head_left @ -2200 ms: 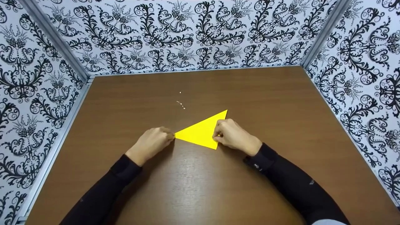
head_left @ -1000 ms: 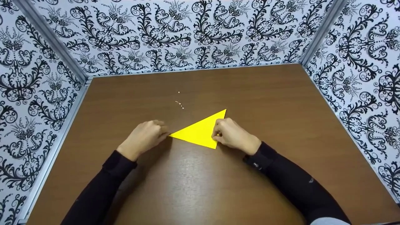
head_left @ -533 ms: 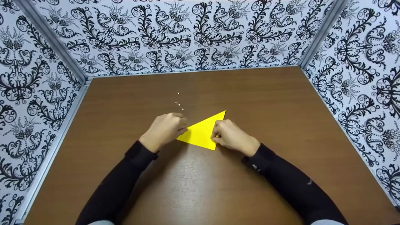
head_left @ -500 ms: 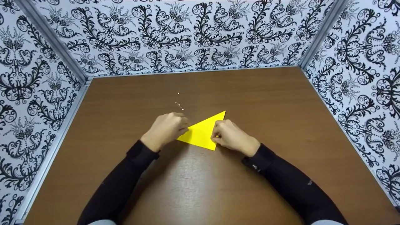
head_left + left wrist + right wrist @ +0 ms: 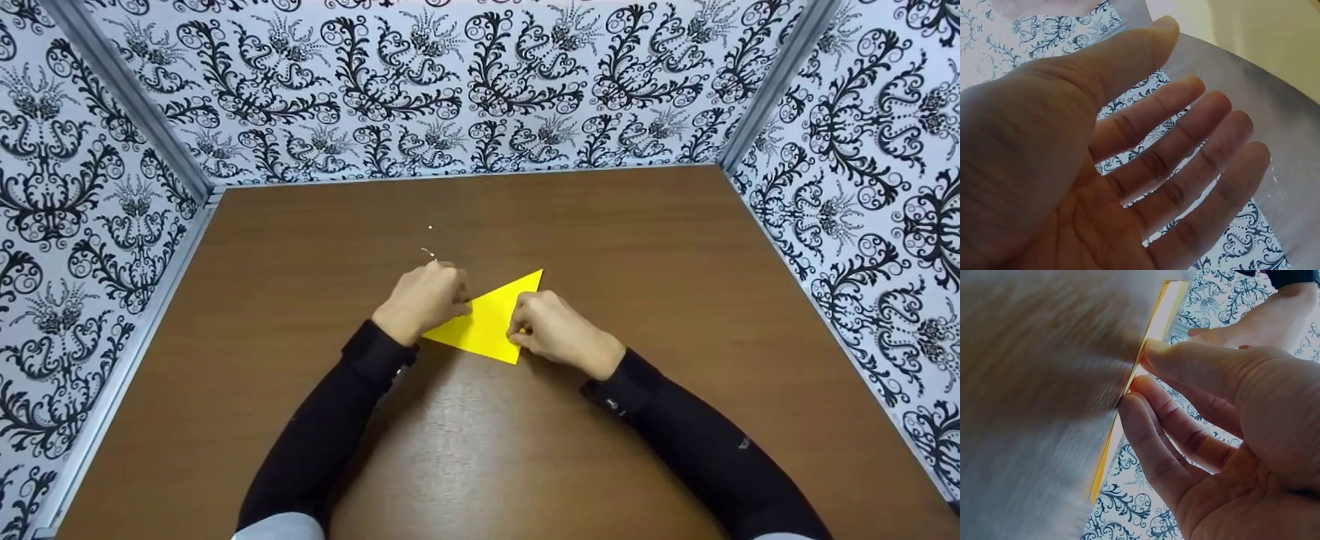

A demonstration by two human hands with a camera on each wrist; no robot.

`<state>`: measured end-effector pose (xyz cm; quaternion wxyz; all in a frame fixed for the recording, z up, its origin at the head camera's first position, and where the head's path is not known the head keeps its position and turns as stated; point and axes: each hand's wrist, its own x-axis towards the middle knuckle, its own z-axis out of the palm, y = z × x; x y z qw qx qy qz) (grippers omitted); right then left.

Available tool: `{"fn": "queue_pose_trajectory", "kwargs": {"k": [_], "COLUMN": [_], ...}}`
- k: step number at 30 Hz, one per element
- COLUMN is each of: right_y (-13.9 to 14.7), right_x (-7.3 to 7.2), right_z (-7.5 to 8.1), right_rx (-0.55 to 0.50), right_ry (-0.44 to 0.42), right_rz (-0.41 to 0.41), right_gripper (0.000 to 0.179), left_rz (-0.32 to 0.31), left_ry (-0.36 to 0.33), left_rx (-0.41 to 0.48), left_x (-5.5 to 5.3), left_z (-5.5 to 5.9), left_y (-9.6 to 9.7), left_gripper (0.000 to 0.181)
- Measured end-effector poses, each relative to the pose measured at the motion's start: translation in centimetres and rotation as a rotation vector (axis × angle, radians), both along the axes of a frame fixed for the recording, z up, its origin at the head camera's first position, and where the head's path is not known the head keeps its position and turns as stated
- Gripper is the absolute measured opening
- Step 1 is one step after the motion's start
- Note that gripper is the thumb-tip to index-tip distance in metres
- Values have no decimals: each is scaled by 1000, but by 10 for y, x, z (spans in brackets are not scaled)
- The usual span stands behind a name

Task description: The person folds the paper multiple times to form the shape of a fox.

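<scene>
left hand [image 5: 424, 298] farther over yellow paper [image 5: 492, 330]

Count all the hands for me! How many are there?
2. The left hand is over the left part of the yellow paper, and the right hand touches the paper near its right edge. No other hands show.

Your yellow ppr triangle [image 5: 491, 326] is lying flat b/w your L hand [image 5: 426, 296] & R hand [image 5: 556, 328], short edge touching R fingertips, narrow end partly hiding under L.
</scene>
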<state>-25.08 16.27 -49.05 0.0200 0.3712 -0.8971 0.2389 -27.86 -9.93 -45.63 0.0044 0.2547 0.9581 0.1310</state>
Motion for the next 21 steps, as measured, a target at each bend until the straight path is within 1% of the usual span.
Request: {"fn": "queue_pose_trajectory", "kwargs": {"k": [5,12,16,21], "right_y": [0,-1,0,1], "right_x": [1,0,1,0], "right_z": [1,3,4,0], "right_rx": [1,-9,-2,-10], "right_ry": [-10,-18,-10,-6], "right_rz": [4,9,5,10], "right_gripper": [7,5,6,6], "left_rz": [13,48,51,51], "left_ry": [-32,-53,-71,-96], "left_rx": [-1,-19,-21,-16], "left_x": [-4,-7,-8,-9], "left_z": [-5,-11,-13,-16], "left_y": [0,-3,-2,-2], "left_gripper": [27,31,34,32]}}
